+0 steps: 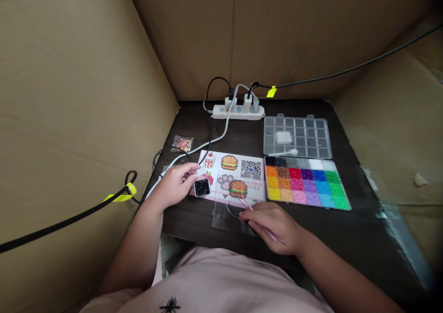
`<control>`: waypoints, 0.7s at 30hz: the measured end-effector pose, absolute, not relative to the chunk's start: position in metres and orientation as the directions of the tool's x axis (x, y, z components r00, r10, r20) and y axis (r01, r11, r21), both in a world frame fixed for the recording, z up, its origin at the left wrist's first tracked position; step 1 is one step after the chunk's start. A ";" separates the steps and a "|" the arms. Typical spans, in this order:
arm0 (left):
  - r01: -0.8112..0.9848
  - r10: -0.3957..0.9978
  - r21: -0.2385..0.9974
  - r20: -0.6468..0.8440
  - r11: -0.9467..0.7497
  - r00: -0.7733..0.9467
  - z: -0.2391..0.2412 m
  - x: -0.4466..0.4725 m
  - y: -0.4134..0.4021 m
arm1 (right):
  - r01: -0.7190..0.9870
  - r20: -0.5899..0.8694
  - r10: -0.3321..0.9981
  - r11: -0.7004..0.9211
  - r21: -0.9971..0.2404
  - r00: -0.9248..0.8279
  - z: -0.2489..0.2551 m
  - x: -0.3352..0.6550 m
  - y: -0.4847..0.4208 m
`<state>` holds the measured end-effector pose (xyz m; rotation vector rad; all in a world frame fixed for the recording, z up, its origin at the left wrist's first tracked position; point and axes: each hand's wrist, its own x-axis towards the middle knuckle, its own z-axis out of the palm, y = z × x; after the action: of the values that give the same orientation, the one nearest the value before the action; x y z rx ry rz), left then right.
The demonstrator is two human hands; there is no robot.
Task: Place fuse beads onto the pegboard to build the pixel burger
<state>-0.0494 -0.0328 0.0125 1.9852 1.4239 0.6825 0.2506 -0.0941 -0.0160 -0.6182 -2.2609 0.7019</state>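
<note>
My left hand (178,183) is closed, its thumb and fingers pinching the corner of a small white tray of black beads (202,187). In my right hand (273,225) is a pair of pink tweezers (246,203), tips pointing at a burger made of beads (238,188). That burger lies on a clear pegboard (223,216), which overlaps the lower part of a printed pattern sheet (258,156). The sheet shows a cupcake, a burger and a QR code. Whether the tweezer tips grip a bead is too small to tell.
A bead box (300,183) with many colours sits at the right, its clear lid (313,137) folded back, holding a small white case (284,137) and a white spoon (284,153). A power strip (238,113) stands behind. Cables (221,135) cross near a small bag (182,143). Cardboard walls surround the table.
</note>
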 end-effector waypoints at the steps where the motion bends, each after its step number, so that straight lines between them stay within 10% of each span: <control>1: 0.650 0.955 0.717 0.070 -0.250 0.290 0.018 -0.047 -0.030 | 0.228 0.467 0.595 0.744 -0.628 -0.654 -0.016 0.250 -0.094; 21: 0.677 0.912 0.660 0.032 -0.326 0.409 0.027 0.048 0.092 | 0.284 0.415 0.655 0.694 -0.662 -0.631 -0.014 0.253 -0.102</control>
<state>0.0484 0.0921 0.0266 2.1049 1.3455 0.5458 0.2527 -0.1016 -0.0144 -0.7151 -2.2447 0.7321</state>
